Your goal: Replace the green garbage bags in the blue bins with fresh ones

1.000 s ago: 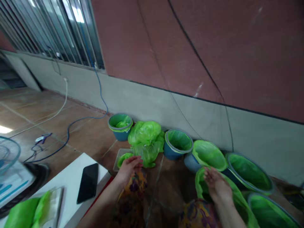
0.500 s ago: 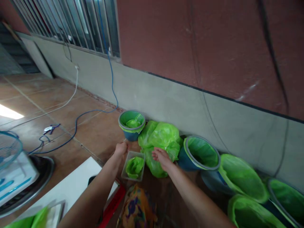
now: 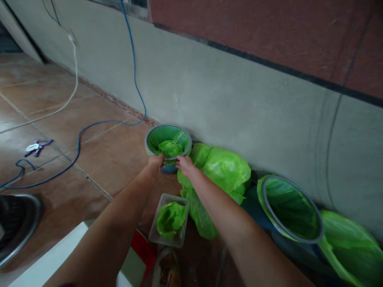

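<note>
Notetaker: Biggest first. Landmark?

Me: The lined bucket (image 3: 147, 144). The wall (image 3: 209, 87) rises behind it; the tiled floor (image 3: 104, 147) spreads out to its left.

Notetaker: Then?

Me: A heap of green bags (image 3: 224, 163), just right of the lined bucket. A second bucket (image 3: 320, 229), also green inside, farther right past the heap. A clear tray (image 3: 166, 240) with green film (image 3: 170, 219) in it, nearer me than the lined bucket, apart from it.

Notetaker: How does the lined bucket lie from your hands?

Me: Straight ahead of both, standing on the floor with its mouth up. Round mouth, so no long axis to follow. Neither hand is clearly nearer; both are at the near rim.

Notetaker: And the hands?

Me: Left hand (image 3: 156, 162) left of the rim's near middle, right hand (image 3: 184, 164) right of it, a gap between. Each looks mostly closed on the rim; the fingers beneath are blurred and partly hidden, so I can't tell how firmly.

Notetaker: Smallest?

Me: A crumpled green bundle (image 3: 170, 148) inside the lined bucket, just beyond my fingers, untouched.
</note>
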`<state>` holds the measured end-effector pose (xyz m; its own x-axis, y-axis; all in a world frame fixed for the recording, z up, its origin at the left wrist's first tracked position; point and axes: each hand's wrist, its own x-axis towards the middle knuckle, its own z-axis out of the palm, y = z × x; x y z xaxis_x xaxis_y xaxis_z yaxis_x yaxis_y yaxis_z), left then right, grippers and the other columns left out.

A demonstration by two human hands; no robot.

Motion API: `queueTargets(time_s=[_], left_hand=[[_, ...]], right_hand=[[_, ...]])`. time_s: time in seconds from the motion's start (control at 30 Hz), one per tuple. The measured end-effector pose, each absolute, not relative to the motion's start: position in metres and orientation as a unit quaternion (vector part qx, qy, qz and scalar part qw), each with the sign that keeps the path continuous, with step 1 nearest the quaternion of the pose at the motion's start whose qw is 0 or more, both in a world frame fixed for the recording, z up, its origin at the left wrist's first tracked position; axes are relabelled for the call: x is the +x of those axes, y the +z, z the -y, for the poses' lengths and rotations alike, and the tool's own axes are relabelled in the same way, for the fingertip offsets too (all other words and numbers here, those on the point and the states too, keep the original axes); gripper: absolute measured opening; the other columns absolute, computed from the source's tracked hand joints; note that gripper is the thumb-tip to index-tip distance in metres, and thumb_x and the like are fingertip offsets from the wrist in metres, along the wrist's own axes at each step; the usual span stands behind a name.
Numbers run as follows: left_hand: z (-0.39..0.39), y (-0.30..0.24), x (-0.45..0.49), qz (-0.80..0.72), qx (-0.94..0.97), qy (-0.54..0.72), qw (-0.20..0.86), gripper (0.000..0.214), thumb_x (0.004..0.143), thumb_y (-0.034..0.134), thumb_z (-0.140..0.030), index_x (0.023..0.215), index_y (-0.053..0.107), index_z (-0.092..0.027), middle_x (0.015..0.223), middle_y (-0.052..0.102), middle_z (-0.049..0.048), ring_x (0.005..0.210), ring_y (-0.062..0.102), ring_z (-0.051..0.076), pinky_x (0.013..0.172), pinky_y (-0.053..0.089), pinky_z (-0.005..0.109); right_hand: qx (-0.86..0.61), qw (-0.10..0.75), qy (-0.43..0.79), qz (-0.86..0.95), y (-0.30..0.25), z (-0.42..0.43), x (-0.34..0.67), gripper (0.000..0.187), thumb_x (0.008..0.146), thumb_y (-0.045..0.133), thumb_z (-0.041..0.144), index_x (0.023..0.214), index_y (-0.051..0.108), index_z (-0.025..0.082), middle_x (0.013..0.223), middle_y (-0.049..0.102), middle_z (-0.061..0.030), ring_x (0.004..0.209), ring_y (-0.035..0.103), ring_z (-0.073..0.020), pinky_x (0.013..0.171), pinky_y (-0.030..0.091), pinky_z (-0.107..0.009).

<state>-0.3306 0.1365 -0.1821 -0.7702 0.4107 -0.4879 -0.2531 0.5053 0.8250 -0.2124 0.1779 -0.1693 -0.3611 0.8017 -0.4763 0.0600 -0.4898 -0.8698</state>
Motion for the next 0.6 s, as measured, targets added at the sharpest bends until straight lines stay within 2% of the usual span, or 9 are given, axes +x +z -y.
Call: queueTargets(time_s=[0.17,0.3,0.33,0.4,0.5,0.6], left_hand=[[-0.122,-0.161,-0.322,-0.836,0.029,0.449,0.315,0.017,0.071,0.060,-0.010,0.087,0.064,-0.007,0.067,0.062,0.0091,0.063,0.063,0.020,0.049,0.046,0.025],[-0.068,-0.097,-0.313,-0.861,0.080,0.405,0.296,0.002,0.064,0.063,-0.011,0.065,0.063,-0.010,0.052,0.056,0.0078,0.061,0.062,0.024,0.046,0.039,0.025],[-0.050,-0.077,-0.309,-0.868,0.142,0.373,0.296,0.005,0.064,0.063,-0.014,0.061,0.061,-0.011,0.050,0.055,0.0063,0.059,0.061,0.023,0.046,0.037,0.024],[-0.013,-0.036,-0.297,-0.873,0.244,0.329,0.266,0.010,0.064,0.062,-0.015,0.054,0.058,-0.014,0.046,0.051,0.0033,0.057,0.059,0.020,0.046,0.033,0.023],[0.039,0.020,-0.263,-0.842,0.376,0.304,0.238,0.011,0.063,0.061,-0.015,0.054,0.056,-0.018,0.047,0.052,0.0007,0.058,0.057,0.018,0.050,0.032,0.022],[0.080,0.054,-0.209,-0.816,0.419,0.315,0.243,0.018,0.059,0.066,-0.013,0.049,0.052,-0.020,0.043,0.046,-0.0005,0.058,0.056,0.019,0.052,0.030,0.023]], right_hand=[[-0.542,0.258,0.715,0.360,-0.147,-0.161,-0.195,0.012,0.089,0.051,0.016,0.077,0.052,0.016,0.066,0.057,0.0017,0.059,0.058,-0.0103,0.058,0.049,-0.023],[-0.534,0.259,0.712,0.375,-0.110,-0.119,-0.150,0.021,0.092,0.052,0.031,0.076,0.050,0.018,0.056,0.056,0.0022,0.051,0.061,-0.0131,0.048,0.049,-0.023],[-0.532,0.263,0.708,0.383,-0.099,-0.106,-0.136,0.023,0.091,0.053,0.036,0.077,0.050,0.018,0.053,0.056,0.0026,0.049,0.061,-0.0135,0.045,0.048,-0.023],[-0.530,0.281,0.690,0.406,-0.076,-0.074,-0.102,0.028,0.087,0.058,0.045,0.078,0.051,0.019,0.050,0.057,0.0030,0.044,0.059,-0.0133,0.040,0.046,-0.021],[-0.558,0.326,0.651,0.397,-0.047,-0.016,-0.042,0.033,0.077,0.066,0.049,0.073,0.048,0.022,0.045,0.054,0.0050,0.038,0.054,-0.0125,0.035,0.042,-0.021],[-0.582,0.352,0.643,0.353,-0.031,0.050,0.024,0.039,0.065,0.072,0.051,0.074,0.049,0.021,0.044,0.054,0.0054,0.035,0.052,-0.0126,0.032,0.040,-0.021]])
